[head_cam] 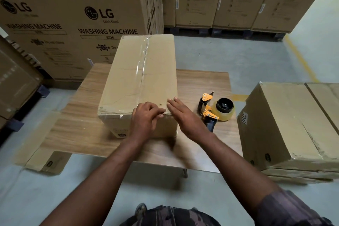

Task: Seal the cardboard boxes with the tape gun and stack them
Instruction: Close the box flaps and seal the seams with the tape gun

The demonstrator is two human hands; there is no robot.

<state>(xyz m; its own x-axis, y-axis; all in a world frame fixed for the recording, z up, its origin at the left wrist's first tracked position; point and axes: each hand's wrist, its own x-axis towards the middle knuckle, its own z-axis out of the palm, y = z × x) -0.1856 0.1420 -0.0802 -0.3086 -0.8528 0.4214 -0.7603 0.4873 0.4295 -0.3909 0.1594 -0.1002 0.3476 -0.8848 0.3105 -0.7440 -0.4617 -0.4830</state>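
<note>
Cardboard box (pixel 132 79) is sitting on the wooden tabletop (pixel 201 82), long side running away from the person, flaps closed, w/ a strip of clear tape (pixel 142 64) running down the centre seam and another strip crossing the near top edge. Left hand (pixel 146 117) is working at that near edge, approx. mid-width: fingers curled, thumb meeting the forefinger, pinching the clear tape end right at the top edge. Right hand (pixel 183 117) is lying flat just beside it, fingers straight and together, fingertips resting on the box top by the near right corner, holding nothing. Both forearms are reaching in from the bottom of the view, and the two hands are almost touching. Tape gun (pixel 215 110) is lying on its side on the tabletop to the right of the box, just beyond the right wrist, not touching either hand; its orange frame, dark handle and tape roll are all showing, roll facing up. To the right, off the tabletop, a second taped box (pixel 286 121) is sitting on top of another, nr the tabletop's edge. A flattened sheet of cardboard (pixel 47 159) is lying on the floor (pixel 220 51) under the left end. Tall LG washing machine cartons (pixel 82 14) are standing behind and to the left; more are lining the far side on dark pallets (pixel 220 32). A yellow line (pixel 300 58) is running along the floor at right.
</note>
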